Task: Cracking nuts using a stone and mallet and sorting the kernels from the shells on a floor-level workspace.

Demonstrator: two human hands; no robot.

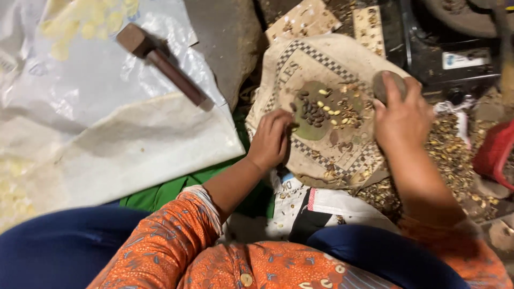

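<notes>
My left hand (pixel 271 140) rests with curled fingertips at the left edge of a small pile of dark seeds (pixel 313 111) and pale kernels (pixel 331 110). The pile lies on a worn greenish patch of a burlap sack (pixel 300 64) with a checkered border. My right hand (pixel 402 119) is closed around a rounded grey stone (pixel 383 84), held at the sack's right edge just above the seeds. Broken shell bits are scattered around the pile.
A wooden mallet (pixel 160 60) lies on clear plastic sheeting (pixel 96 80) at upper left, over a white cloth (pixel 139 144). Husk litter (pixel 455 155) covers the ground at right, beside a red container (pixel 495 152) and a dark machine (pixel 455 53).
</notes>
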